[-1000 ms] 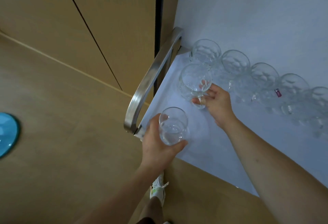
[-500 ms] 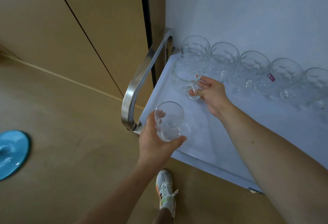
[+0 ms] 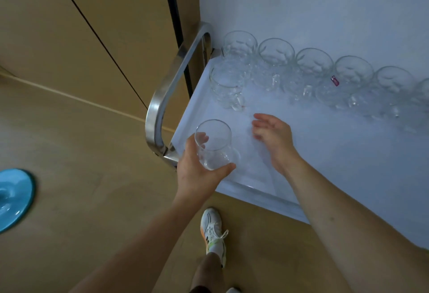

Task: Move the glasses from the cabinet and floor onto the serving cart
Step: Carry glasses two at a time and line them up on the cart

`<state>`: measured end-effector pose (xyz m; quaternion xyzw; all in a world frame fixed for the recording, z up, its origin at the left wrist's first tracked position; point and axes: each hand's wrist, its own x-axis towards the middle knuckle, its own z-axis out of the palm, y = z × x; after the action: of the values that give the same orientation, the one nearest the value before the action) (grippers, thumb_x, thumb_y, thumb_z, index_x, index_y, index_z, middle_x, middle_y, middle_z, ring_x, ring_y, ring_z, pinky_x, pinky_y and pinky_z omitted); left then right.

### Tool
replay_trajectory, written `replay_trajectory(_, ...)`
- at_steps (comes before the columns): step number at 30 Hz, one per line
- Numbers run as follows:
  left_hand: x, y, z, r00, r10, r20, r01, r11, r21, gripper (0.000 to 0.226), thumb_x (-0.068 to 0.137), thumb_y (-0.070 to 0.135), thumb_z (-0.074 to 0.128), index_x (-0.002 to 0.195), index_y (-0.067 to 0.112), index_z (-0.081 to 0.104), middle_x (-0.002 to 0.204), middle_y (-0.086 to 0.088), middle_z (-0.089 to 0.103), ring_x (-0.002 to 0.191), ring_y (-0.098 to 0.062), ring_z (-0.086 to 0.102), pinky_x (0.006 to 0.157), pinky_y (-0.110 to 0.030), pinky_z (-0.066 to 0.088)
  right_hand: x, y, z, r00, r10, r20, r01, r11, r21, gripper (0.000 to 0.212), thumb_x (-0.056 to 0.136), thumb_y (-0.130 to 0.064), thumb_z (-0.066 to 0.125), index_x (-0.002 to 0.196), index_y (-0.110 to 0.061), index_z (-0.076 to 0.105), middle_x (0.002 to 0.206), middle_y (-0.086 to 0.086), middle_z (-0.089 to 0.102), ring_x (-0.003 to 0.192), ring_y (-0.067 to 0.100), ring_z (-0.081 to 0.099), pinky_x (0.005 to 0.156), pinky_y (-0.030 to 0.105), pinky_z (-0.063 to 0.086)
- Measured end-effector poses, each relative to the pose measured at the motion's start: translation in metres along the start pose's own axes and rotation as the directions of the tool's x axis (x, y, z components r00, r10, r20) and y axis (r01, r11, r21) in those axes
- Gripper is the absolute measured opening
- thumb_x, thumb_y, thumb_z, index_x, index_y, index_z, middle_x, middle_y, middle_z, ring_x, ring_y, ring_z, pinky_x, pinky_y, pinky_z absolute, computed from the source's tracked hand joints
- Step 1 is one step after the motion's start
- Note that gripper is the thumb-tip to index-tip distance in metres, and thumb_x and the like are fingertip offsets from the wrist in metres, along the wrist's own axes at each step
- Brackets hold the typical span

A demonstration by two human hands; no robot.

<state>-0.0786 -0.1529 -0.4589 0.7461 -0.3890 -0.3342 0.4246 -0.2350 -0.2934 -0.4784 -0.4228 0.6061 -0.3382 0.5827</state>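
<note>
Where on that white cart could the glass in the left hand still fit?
Bare tray lies between the lone front glass and the near rim, around the right hand. The back row of glasses along the wall is crowded.

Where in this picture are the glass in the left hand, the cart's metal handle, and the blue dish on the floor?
glass in the left hand (image 3: 214,146): head view, on its clear side wall.
metal handle (image 3: 167,97): head view, on its curved steel bar.
blue dish (image 3: 14,197): head view, on its inner surface.

Clear faceted glasses (image 3: 276,53) on a pale blue-white serving cart (image 3: 325,153) with brushed silver handle (image 3: 162,97); tan wooden floor (image 3: 81,153); turquoise disc (image 3: 11,199); white shoe (image 3: 212,230) with orange and green accents.
</note>
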Motion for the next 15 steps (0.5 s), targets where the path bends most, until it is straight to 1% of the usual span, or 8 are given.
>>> replay_trajectory(2,-0.016,0.002,0.002,1.0,0.013,0.013,-0.013,1.0,0.003,0.082,0.06,0.037,0.095,0.124,0.043,0.044,0.123,0.024,0.056,0.113,-0.001,0.055,0.096,-0.035,0.051,-0.031,0.019,-0.014,0.995,-0.09,0.042,0.096,0.978,-0.183,0.04,0.083,0.0,0.072,0.116,-0.023,0.07,0.113,-0.005,0.071,0.104,0.009,0.067,0.1,0.028,0.051)
replay_trajectory(3,-0.026,0.002,0.003,1.0,0.022,0.021,-0.022,1.0,0.006,0.082,0.06,0.037,0.095,0.124,0.043,0.044,0.123,0.024,0.056,0.113,-0.001,0.055,0.096,-0.034,0.051,-0.045,0.028,-0.022,0.991,-0.121,0.051,0.13,0.958,-0.254,0.04,0.084,-0.003,0.073,0.117,-0.024,0.07,0.116,-0.008,0.07,0.107,0.008,0.066,0.102,0.025,0.049)
replay_trajectory(6,-0.058,-0.001,0.005,0.998,0.051,0.031,-0.052,0.998,0.021,0.083,0.061,0.038,0.094,0.126,0.041,0.044,0.124,0.022,0.056,0.114,-0.004,0.056,0.096,-0.036,0.052,-0.087,0.051,-0.04,0.98,-0.185,0.071,0.198,0.903,-0.382,0.039,0.086,-0.009,0.073,0.122,-0.023,0.07,0.118,-0.015,0.065,0.114,0.007,0.06,0.103,0.02,0.043)
replay_trajectory(7,-0.07,-0.003,0.006,0.998,0.054,0.036,-0.055,0.998,0.025,0.083,0.061,0.037,0.094,0.127,0.04,0.044,0.124,0.022,0.056,0.114,-0.006,0.057,0.096,-0.038,0.053,-0.101,0.058,-0.046,0.977,-0.2,0.078,0.214,0.885,-0.413,0.038,0.087,-0.009,0.072,0.122,-0.023,0.07,0.119,-0.016,0.064,0.117,0.006,0.058,0.103,0.018,0.041)
replay_trajectory(9,-0.092,-0.01,0.01,0.998,0.047,0.05,-0.049,0.998,0.033,0.083,0.06,0.036,0.094,0.127,0.038,0.044,0.122,0.021,0.057,0.114,-0.008,0.057,0.096,-0.041,0.053,-0.127,0.074,-0.056,0.964,-0.249,0.093,0.262,0.839,-0.476,0.038,0.087,-0.008,0.071,0.122,-0.021,0.07,0.124,-0.01,0.066,0.121,0.009,0.057,0.105,0.018,0.037)
replay_trajectory(12,-0.121,-0.025,0.018,0.997,0.031,0.067,-0.035,0.997,0.067,0.082,0.059,0.037,0.094,0.126,0.037,0.046,0.121,0.016,0.055,0.112,-0.009,0.057,0.094,-0.042,0.054,-0.161,0.102,-0.069,0.927,-0.356,0.115,0.358,0.757,-0.547,0.039,0.085,-0.006,0.072,0.122,-0.016,0.071,0.128,0.0,0.068,0.122,0.018,0.059,0.107,0.026,0.039)
replay_trajectory(14,-0.135,-0.039,0.025,0.996,0.02,0.084,-0.028,0.995,0.099,0.084,0.058,0.038,0.094,0.127,0.035,0.047,0.123,0.012,0.054,0.113,-0.01,0.056,0.094,-0.042,0.053,-0.176,0.121,-0.078,0.917,-0.379,0.123,0.377,0.727,-0.574,0.04,0.084,-0.008,0.075,0.123,-0.016,0.07,0.128,0.001,0.068,0.121,0.022,0.061,0.107,0.036,0.044)
replay_trajectory(15,-0.141,-0.047,0.03,0.995,0.012,0.098,-0.023,0.993,0.116,0.084,0.057,0.037,0.094,0.127,0.035,0.047,0.123,0.012,0.054,0.113,-0.01,0.056,0.094,-0.042,0.053,-0.183,0.131,-0.083,0.922,-0.368,0.117,0.363,0.723,-0.588,0.041,0.084,-0.009,0.076,0.124,-0.017,0.07,0.128,0.0,0.068,0.122,0.022,0.061,0.107,0.04,0.045)
